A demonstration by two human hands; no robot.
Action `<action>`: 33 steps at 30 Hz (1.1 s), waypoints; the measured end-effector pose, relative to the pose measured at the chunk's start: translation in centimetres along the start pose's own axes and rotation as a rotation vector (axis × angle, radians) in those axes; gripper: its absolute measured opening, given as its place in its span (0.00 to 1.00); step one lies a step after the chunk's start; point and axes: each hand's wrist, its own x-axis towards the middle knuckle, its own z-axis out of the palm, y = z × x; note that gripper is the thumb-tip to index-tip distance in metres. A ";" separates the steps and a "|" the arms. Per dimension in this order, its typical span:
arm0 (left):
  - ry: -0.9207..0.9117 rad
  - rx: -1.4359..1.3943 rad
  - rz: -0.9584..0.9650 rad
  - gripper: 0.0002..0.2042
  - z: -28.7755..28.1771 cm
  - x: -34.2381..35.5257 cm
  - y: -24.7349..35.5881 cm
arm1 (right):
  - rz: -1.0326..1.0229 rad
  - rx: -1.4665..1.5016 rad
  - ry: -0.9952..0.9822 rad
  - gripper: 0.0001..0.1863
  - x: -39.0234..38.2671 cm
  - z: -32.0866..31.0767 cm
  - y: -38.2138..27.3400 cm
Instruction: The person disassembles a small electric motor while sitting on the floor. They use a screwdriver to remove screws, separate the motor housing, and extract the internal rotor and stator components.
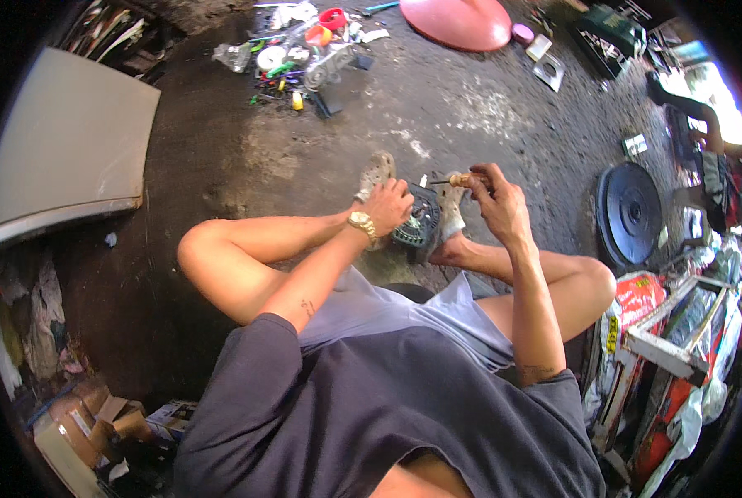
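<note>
Over on the left, a big grey panel (pixel 72 141); up top, colourful clutter (pixel 304 62) beside a red dome (pixel 462 21); out right, a black disc (pixel 634 212)!

Screwdriver handle (pixel 466 179) — glossy, plastic-looking; screwdriver shaft (pixel 440 182) — metal. Slotted housing (pixel 408 233): dull, matt. Wristwatch (pixel 361 222): polished, metallic. Shirt (pixel 387 382): matt cloth. Floor (pixel 503 116): rough, matt. Red dome (pixel 462 21): smooth, low sheen. Ridged disc (pixel 634 209): matt, plastic-looking. Carton (pixel 74 419): matt cardboard.

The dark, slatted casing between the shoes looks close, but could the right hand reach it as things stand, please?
Probably yes: the right hand holds an amber-handled screwdriver close to the casing, and nothing seems to block the way from above.
</note>
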 end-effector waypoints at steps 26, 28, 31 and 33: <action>0.253 -1.006 -0.772 0.08 -1.9 -0.5 1.0 | -0.253 -0.379 -0.297 0.13 -2.0 3.3 1.1; 0.218 -0.885 -0.711 0.10 -2.1 -0.1 1.9 | -0.302 -0.427 -0.382 0.12 -2.5 3.0 0.0; 0.104 -0.766 -0.706 0.10 -2.0 -0.1 2.5 | -0.408 -0.496 -0.471 0.12 -2.4 2.6 -1.1; -0.006 -0.623 -0.645 0.16 -1.8 -0.4 2.6 | -0.440 -0.535 -0.534 0.13 -2.1 2.7 -1.4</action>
